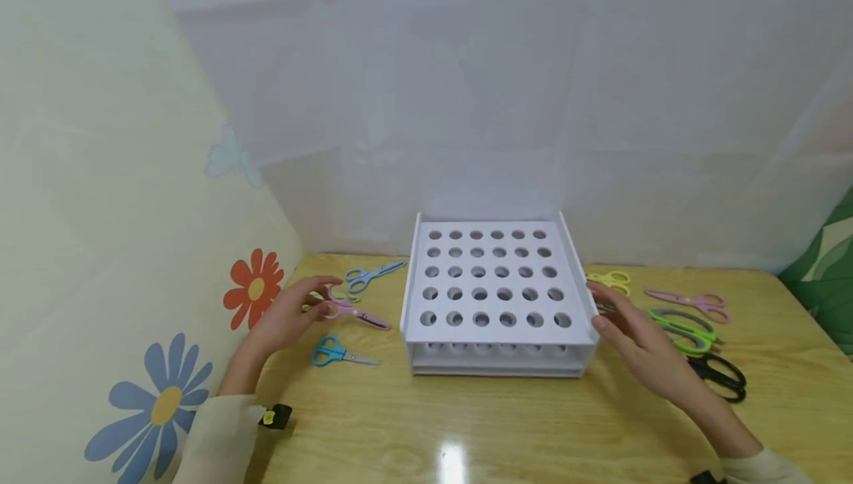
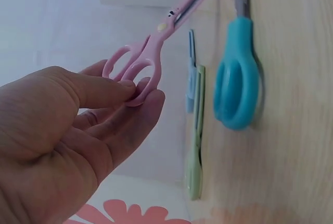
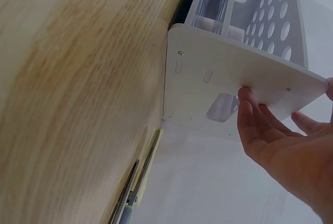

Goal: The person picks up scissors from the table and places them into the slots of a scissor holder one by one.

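Observation:
My left hand [image 1: 289, 317] pinches a handle loop of pink scissors [image 2: 156, 39] between thumb and fingers. The scissors' blades point toward the white rack, raised off the table. Below them on the table lie teal scissors [image 2: 237, 75], green scissors [image 2: 193, 174] and blue scissors [image 1: 363, 275]. A white rack [image 1: 489, 332] with rows of round holes in its top stands in the middle. My right hand [image 1: 643, 347] rests on the rack's right side panel [image 3: 208, 52], its fingertips touching the panel near a cutout and the edge.
Right of the rack lie yellow scissors [image 1: 616, 279], another pink pair of scissors [image 1: 693, 300], lime-green scissors [image 1: 689, 330] and black-handled scissors [image 1: 723, 379]. The wooden table [image 1: 400, 425] ends against a pale back wall [image 1: 400, 99] and a flower-printed left wall [image 1: 133, 210].

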`<move>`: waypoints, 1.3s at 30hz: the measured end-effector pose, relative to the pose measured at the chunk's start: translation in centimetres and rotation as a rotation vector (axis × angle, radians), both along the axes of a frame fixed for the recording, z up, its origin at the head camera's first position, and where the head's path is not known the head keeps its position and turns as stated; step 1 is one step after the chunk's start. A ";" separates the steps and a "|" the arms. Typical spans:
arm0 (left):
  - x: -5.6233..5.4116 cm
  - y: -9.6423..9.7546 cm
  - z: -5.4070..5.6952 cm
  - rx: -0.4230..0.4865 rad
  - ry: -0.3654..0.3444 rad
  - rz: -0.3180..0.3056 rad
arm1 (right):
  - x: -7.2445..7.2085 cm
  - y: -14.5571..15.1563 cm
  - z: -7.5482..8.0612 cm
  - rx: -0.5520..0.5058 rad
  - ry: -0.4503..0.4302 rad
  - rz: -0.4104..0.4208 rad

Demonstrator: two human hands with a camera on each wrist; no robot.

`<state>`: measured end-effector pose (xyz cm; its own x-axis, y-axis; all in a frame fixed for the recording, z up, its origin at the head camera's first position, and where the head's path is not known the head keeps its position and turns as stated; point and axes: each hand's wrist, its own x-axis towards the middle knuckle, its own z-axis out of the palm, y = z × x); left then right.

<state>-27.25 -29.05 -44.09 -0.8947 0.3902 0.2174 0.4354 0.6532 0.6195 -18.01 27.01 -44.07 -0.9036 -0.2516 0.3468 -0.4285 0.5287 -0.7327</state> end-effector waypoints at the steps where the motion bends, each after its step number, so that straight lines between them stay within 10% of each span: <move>1: 0.1 0.1 0.2 0.003 0.012 -0.013 | 0.0 0.0 0.0 -0.001 -0.002 0.001; 12: 0.8 1.4 1.8 0.042 0.079 -0.067 | 0.0 0.0 0.0 -0.011 -0.014 0.005; 26: 0.9 3.7 1.8 0.023 0.158 0.038 | -0.1 0.1 -0.1 -0.004 -0.039 -0.005; 39: 0.6 4.5 1.2 0.115 0.260 -0.014 | -0.3 0.0 -0.5 -0.020 -0.009 -0.022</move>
